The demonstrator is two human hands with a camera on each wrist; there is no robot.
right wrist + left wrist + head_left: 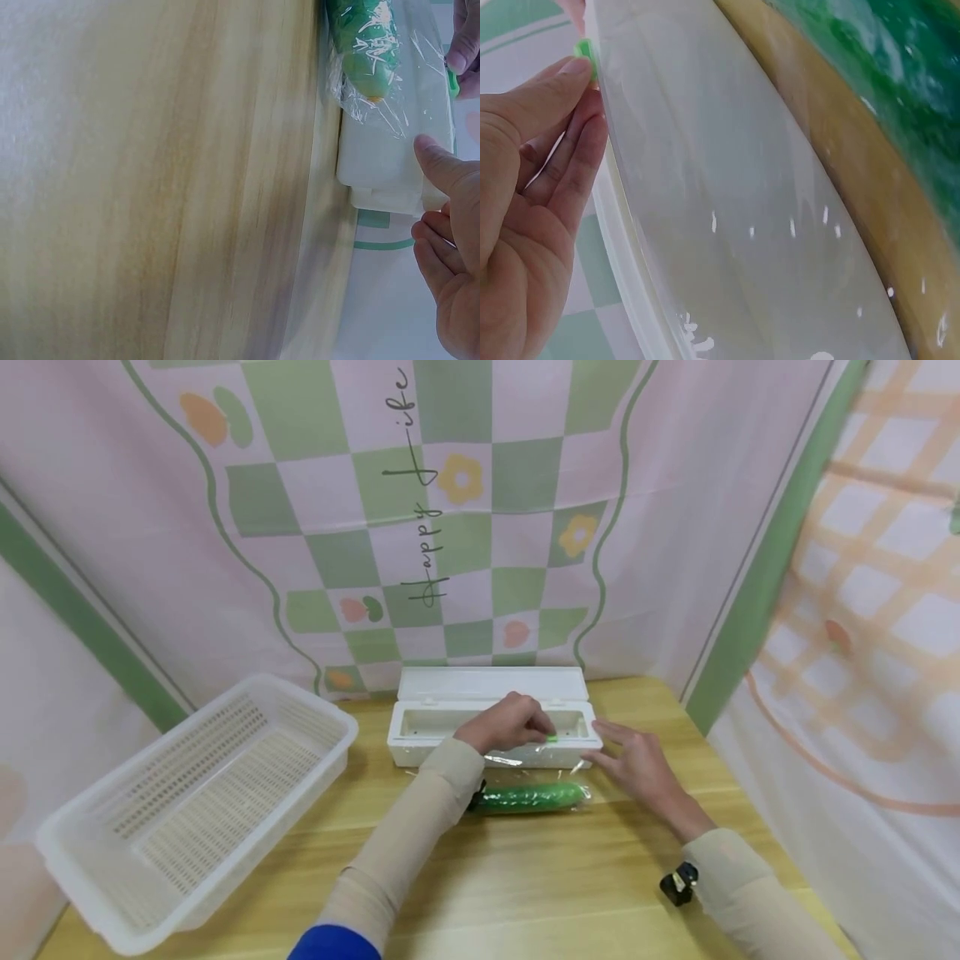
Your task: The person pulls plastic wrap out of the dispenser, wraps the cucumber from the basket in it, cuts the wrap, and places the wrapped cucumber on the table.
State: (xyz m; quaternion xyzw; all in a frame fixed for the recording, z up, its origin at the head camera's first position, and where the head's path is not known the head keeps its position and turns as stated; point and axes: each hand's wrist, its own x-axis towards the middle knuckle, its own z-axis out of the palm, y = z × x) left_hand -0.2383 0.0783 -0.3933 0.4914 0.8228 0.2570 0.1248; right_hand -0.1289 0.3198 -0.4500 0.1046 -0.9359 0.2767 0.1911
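Observation:
A long white cling film dispenser [401,752] stands on the table with its lid [491,683] raised. My left hand [508,723] pinches a small green slide cutter [587,58] at the dispenser's edge, right of its middle. Clear film hangs down the front and runs over a green cucumber [532,797] lying just before the dispenser. The cucumber's left end is partly behind my left wrist. At the dispenser's right end, my right hand [636,768] rests with extended fingers; its thumb [435,159] touches the front near the corner.
A large white slatted plastic basket [337,727] stands at the left of the wooden table [487,877]. Patterned cloth [517,477] hangs right behind the dispenser, and more cloth hangs at both sides.

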